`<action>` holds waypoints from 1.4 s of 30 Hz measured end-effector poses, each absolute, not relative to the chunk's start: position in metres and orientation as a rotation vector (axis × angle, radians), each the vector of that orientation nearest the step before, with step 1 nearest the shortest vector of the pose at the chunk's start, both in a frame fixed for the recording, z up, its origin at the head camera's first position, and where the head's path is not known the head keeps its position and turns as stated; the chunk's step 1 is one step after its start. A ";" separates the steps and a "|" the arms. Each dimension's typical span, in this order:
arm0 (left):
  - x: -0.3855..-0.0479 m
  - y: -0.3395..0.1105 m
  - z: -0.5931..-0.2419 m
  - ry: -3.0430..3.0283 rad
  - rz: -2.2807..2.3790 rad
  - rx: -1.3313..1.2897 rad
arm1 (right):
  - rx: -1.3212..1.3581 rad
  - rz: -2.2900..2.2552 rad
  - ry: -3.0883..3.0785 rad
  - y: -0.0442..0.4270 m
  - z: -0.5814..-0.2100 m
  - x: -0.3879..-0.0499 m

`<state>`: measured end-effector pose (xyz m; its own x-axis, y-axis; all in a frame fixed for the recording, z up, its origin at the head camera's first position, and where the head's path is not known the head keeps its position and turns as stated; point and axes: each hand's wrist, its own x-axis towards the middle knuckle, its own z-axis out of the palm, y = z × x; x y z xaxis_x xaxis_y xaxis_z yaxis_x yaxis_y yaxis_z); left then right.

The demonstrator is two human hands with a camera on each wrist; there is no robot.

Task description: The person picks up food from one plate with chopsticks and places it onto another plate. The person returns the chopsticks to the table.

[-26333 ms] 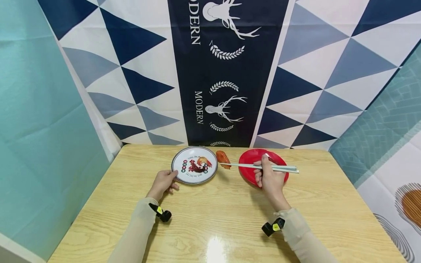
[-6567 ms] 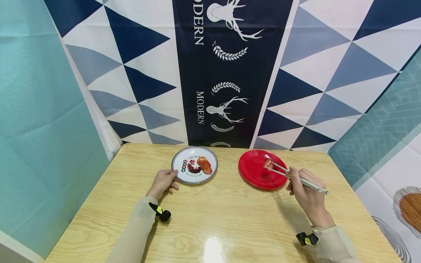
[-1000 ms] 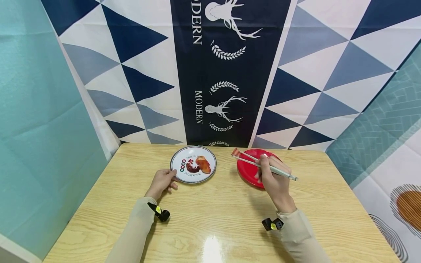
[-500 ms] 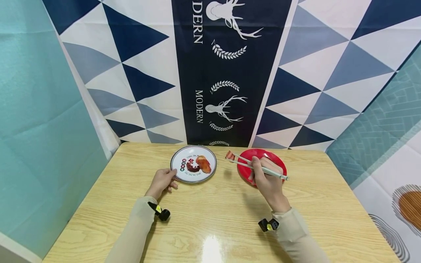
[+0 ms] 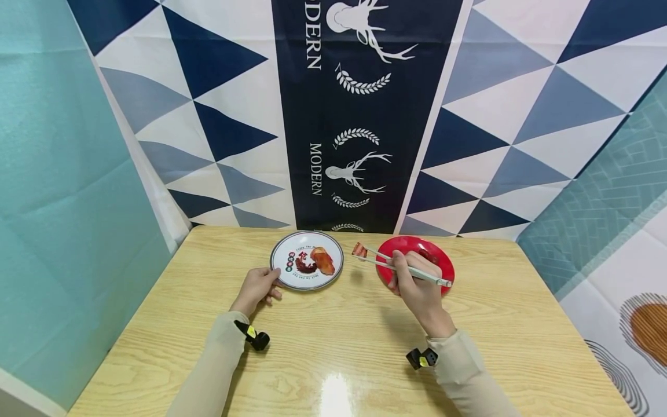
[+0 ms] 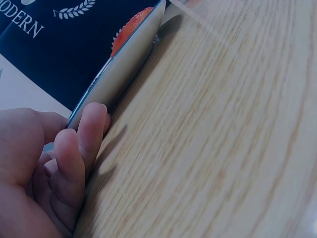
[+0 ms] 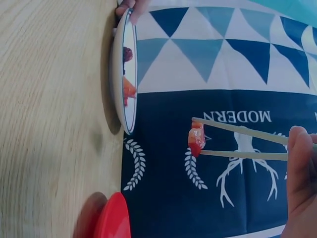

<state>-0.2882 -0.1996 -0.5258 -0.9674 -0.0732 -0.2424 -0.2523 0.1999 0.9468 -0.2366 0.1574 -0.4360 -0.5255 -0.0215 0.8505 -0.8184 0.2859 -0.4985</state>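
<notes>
My left hand [image 5: 257, 288] pinches the near-left rim of a white plate [image 5: 282, 253], thumb on top and fingers beneath. On that plate lie an orange-brown glazed piece of food [image 5: 323, 262], resembling a chicken wing, and a dark red curved piece [image 5: 304, 266]. My right hand [image 5: 419, 286] holds a pair of pale chopsticks [image 5: 435, 278]. Their tips clasp a small red-and-white streaked piece of meat [image 7: 196, 139], held above the table between the plates. Under the right hand sits a red plate [image 5: 384, 271], partly covered by it.
The wooden table [image 5: 312, 341] meets a patterned cloth backdrop [image 5: 344, 116] just behind both plates. A teal cloth [image 5: 78, 202] hangs at the left. A narrow strip of table separates the two plates.
The orange-brown piece, earlier in the chopsticks, now lies on the white plate, where a shrimp showed before. The chopsticks have lifted the meat from the red plate and carried it left.
</notes>
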 end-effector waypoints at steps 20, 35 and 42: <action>-0.287 -0.201 -0.526 2.316 1.875 -0.317 | 0.842 1.304 -1.787 0.142 -0.434 -0.232; -0.287 -0.200 -0.524 2.305 1.882 -0.315 | 0.894 1.331 -1.770 0.131 -0.431 -0.232; -0.288 -0.200 -0.524 2.303 1.878 -0.313 | 0.904 1.320 -1.784 0.126 -0.430 -0.233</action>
<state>-0.2876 -0.2004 -0.5237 -0.9665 -0.0642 -0.2486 -0.2564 0.1931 0.9471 -0.2328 0.1258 -0.4298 -0.4880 -0.1132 0.8655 -0.8608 0.2267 -0.4557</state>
